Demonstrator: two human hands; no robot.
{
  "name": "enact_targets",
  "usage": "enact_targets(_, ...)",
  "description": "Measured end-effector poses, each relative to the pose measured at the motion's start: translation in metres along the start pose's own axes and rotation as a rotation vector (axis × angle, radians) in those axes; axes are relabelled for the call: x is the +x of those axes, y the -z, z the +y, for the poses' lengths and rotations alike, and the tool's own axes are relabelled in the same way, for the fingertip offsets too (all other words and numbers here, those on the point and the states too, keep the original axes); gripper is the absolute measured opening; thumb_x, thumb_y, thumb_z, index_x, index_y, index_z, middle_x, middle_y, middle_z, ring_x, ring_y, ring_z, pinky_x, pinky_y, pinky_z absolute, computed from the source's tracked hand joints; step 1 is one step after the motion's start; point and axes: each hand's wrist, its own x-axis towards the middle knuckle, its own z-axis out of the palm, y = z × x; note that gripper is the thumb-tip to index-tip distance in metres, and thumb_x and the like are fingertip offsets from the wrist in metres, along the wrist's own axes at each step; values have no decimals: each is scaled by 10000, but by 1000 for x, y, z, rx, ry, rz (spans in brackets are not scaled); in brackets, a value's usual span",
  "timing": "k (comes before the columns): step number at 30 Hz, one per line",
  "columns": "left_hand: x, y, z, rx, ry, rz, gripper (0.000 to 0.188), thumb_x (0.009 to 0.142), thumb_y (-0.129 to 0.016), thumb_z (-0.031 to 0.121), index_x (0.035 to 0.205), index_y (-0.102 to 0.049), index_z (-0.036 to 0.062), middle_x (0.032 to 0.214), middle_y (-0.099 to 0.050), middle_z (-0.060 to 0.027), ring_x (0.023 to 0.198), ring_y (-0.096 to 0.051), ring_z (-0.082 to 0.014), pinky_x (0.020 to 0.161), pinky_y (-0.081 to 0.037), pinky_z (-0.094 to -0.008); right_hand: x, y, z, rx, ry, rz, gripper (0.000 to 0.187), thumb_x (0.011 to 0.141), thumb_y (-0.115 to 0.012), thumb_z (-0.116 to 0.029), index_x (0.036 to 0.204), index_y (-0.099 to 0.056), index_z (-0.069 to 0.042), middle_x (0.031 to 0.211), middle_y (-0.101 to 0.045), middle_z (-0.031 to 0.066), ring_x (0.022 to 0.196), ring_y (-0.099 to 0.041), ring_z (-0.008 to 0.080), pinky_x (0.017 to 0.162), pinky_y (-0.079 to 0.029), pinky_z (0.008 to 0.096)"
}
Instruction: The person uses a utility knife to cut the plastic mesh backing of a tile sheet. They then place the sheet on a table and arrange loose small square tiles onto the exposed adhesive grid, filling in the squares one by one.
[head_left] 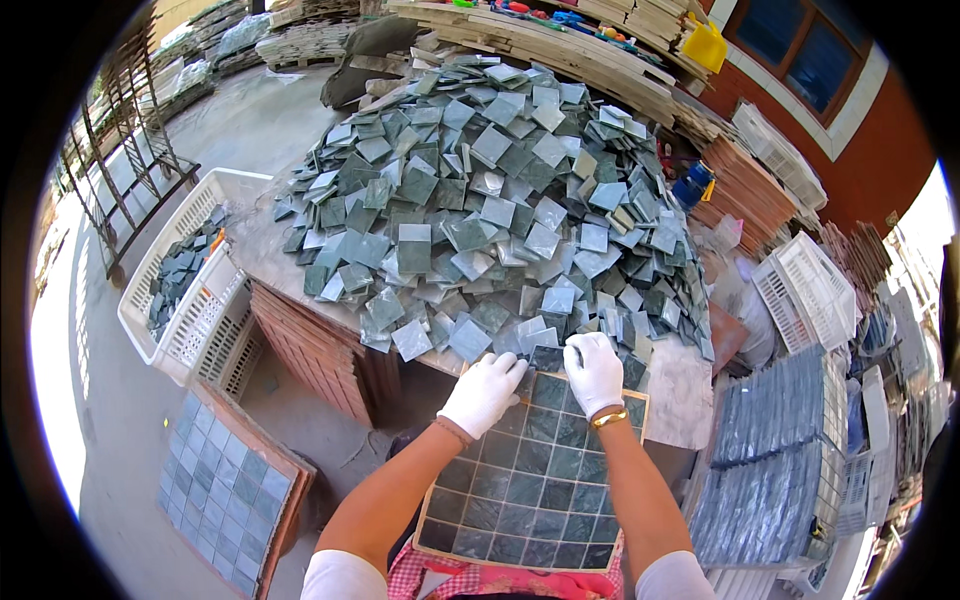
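A shallow wooden frame (421, 520), divided into squares and filled with grey-green stone tiles (524, 488), leans from my lap against the table edge. My left hand (484, 392), in a white glove, is closed at the frame's upper left; whatever its fingers hold is hidden. At the far edge, my right hand (595, 373), also gloved, has bent fingers at a dark square stone tile (546, 358) between both hands. Just beyond them spreads a big heap of loose stone tiles (490, 210) on the table (680, 390).
White plastic crates (190, 345) with dark stone pieces stand left, beside stacked reddish-brown boards (315, 350). A tiled panel (222, 480) leans at lower left. Right of me are stacked grey tile sheets (765, 470) and a white crate (805, 290). A metal rack cart (125, 170) stands far left.
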Motion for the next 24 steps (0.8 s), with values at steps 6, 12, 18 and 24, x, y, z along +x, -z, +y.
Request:
enact_targets(6, -1, 3, 8, -15, 94, 42, 474, 752, -688, 158, 1181, -522, 41, 1078, -520, -112, 959, -554, -337, 808, -482, -417, -3, -6, 4, 240, -57, -265, 477, 783, -694, -212, 1217, -543, -82, 1118, -546, 138, 773, -599, 234, 748, -501, 347)
enact_targets(12, -56, 2, 23, 1, 258, 204, 422, 774, -635, 116, 1177, -541, 33, 1204, -543, -120, 1153, -492, -307, 958, -403, -416, 4, -9, 1, 106, -60, -247, 314, 782, -693, -199, 1032, -567, -58, 1027, -578, 170, 793, -600, 355, 746, -491, 406)
enact_targets(18, -69, -8, 32, 112, 123, 194, 442, 758, -652, 156, 1163, -561, 5, 1245, -535, -121, 1201, -459, -285, 1034, -338, -419, 0, -4, -19, 431, -231, -84, 152, 846, -654, -146, 897, -576, -26, 751, -636, 108, 630, -633, 226, 585, -497, 340)
enact_targets(24, -72, -5, 15, -233, 380, 519, 310, 821, -571, 70, 1123, -605, 6, 1174, -593, -169, 1099, -549, -337, 949, -435, -409, -5, -17, -58, 719, -383, -424, 143, 891, -578, -142, 975, -625, -36, 750, -609, 45, 541, -578, 100, 482, -480, 251)
